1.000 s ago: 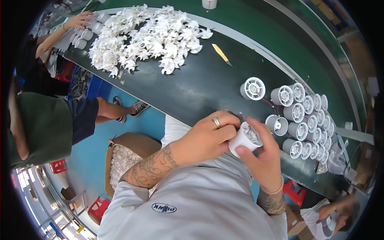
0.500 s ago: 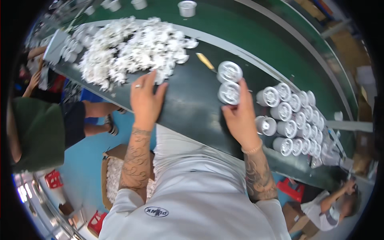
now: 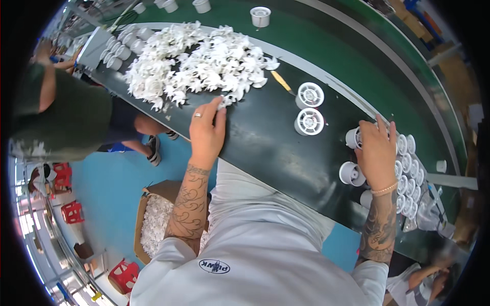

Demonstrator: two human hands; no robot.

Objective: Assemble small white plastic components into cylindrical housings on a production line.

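Note:
My left hand (image 3: pixel 208 133) is at the near edge of a heap of white finned plastic pieces (image 3: pixel 204 64), thumb and fingertips closed on a small white plastic piece (image 3: pixel 223 103). Over a cluster of white round plastic cups (image 3: pixel 407 163) my right hand (image 3: pixel 376 150) reaches with its fingers spread, covering some of them. Whether it touches a cup is hidden beneath the palm. Two white cups with spoked faces (image 3: pixel 309 121) stand together mid-table, apart from both hands. One cup with a small central hub (image 3: pixel 352 174) lies on its side left of my right wrist.
A yellow-handled slim tool (image 3: pixel 282 81) lies between heap and cups. Beyond the dark table runs a green conveyor belt (image 3: pixel 326 46) carrying several cups. A cardboard box (image 3: pixel 140 224) of white pieces stands on the floor. A person in green (image 3: pixel 76 107) is at the left.
My right hand has left the two spoked cups and moved right to the cup cluster. The left hand's thumb and fingers have closed at the heap's edge. The whole view has shifted.

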